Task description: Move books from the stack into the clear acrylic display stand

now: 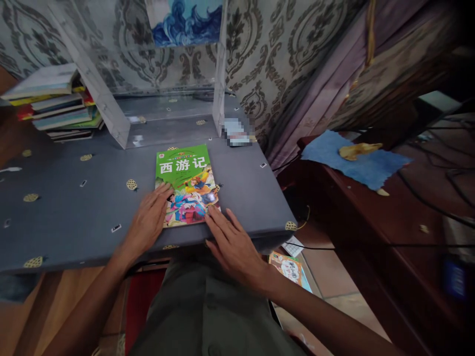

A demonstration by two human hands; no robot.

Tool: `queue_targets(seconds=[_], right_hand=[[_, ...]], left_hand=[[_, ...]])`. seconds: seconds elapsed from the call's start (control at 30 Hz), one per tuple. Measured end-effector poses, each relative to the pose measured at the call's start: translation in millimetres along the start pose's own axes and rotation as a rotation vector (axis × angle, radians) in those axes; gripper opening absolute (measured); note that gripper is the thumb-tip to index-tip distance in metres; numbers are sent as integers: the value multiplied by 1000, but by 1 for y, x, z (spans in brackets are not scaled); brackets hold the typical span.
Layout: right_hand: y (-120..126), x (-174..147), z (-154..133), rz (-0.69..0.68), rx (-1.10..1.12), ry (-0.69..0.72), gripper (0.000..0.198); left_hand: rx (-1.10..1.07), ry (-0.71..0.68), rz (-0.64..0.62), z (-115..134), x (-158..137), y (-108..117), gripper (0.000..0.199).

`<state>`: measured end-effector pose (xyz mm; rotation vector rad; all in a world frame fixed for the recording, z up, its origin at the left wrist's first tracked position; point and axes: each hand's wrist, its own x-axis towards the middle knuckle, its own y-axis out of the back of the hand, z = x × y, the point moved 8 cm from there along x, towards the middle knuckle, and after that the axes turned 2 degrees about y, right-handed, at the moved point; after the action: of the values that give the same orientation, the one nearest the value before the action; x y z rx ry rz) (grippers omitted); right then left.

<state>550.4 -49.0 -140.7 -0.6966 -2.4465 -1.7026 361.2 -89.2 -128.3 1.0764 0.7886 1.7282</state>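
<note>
A closed picture book (185,180) with a green cover, white Chinese characters and colourful cartoon figures lies flat on the table. My left hand (150,212) rests along its left edge, fingers stretched out and their tips touching the cover. At the lower right corner, my right hand (233,242) lies with straight, slightly spread fingers on the book's edge. Neither hand is wrapped round anything. The undersides of both hands are hidden.
Behind the book, a clear acrylic shelf (118,131) stands on the cloth-covered table (92,207). Left of it is a stack of books (67,104). A blurred-out item (237,132) lies by the shelf. Cables and a blue cloth (326,153) lie on the dark furniture (356,212) at right.
</note>
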Motion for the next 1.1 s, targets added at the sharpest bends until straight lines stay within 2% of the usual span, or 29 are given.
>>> queue_targets(seconds=[0.23,0.4,0.53,0.73,0.93,1.1], right_hand=[[11,-2,3,78,8,50,51],[25,5,22,125,61,25,40],[24,18,39,107,79,-31,36],[25,29,39,97,98,-16,36],[31,30,42,113,171,-62,34],[33,29,40,141,160,-66,32]], left_hand=[[12,14,8,-2,1,-3,37],[2,19,-4,-3,2,-3,37],[6,34,3,-5,2,-3,37],[42,-21,-6,-12,9,-4,35],[93,-96,-10,-19,29,-2,35],[120,-266,-45,-23,71,-15,35]])
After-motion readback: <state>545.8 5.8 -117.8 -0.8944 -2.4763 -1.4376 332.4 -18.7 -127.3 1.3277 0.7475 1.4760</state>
